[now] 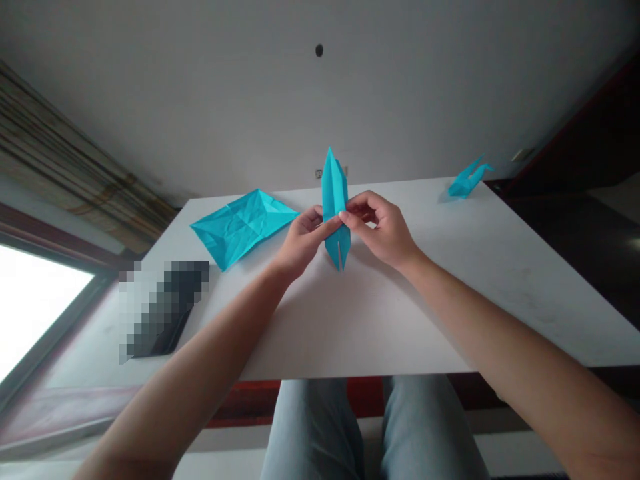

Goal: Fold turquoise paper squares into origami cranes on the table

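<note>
A narrow, folded piece of blue paper point(334, 190) stands upright above the white table point(380, 313), its split lower tip pointing down. My left hand point(301, 241) pinches its left edge with thumb and fingers closed. My right hand point(383, 230) pinches its right edge at the same height, fingers curled. Both hands meet at the middle of the paper.
A creased, unfolded blue paper square point(243, 225) lies at the table's far left. A finished blue paper crane point(467, 179) stands at the far right corner. A dark flat object point(163, 313), partly blurred out, lies at the left edge. My knees show below the near edge.
</note>
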A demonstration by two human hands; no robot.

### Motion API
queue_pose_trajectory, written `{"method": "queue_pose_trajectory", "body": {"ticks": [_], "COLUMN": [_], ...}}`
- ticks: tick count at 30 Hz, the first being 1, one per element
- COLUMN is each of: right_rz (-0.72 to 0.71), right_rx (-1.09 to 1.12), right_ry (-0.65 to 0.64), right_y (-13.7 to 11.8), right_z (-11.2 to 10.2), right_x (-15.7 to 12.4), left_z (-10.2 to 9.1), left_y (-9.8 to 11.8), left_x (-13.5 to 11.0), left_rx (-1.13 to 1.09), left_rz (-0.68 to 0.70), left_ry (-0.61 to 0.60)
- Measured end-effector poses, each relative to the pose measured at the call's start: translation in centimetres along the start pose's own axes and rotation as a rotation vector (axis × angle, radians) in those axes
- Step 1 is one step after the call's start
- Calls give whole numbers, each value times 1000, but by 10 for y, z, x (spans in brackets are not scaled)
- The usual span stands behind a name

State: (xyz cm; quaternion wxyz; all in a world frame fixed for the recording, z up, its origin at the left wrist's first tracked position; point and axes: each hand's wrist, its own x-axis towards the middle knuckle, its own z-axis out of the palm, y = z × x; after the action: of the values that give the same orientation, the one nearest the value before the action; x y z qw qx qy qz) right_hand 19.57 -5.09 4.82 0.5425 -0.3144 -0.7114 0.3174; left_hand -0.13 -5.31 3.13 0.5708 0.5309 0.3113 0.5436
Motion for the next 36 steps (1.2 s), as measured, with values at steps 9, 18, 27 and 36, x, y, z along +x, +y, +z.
{"method": "queue_pose_trajectory", "body": {"ticks": [9, 18, 27, 36], "right_rz": [81, 85, 121, 85], "right_rx": [142, 138, 123, 97], "right_ry": [69, 47, -18, -24], "right_y": [25, 31, 35, 44], "right_z": [1, -4, -9, -12], "right_x": [7, 10, 9, 9], "left_z": [3, 1, 0, -1], "left_y": [8, 6, 2, 2], "left_x": [-1, 0, 3, 3], "left_rx": [93, 81, 82, 82], "left_rz": [50, 14, 30, 63], "left_ry": [-7, 19, 78, 107]}}
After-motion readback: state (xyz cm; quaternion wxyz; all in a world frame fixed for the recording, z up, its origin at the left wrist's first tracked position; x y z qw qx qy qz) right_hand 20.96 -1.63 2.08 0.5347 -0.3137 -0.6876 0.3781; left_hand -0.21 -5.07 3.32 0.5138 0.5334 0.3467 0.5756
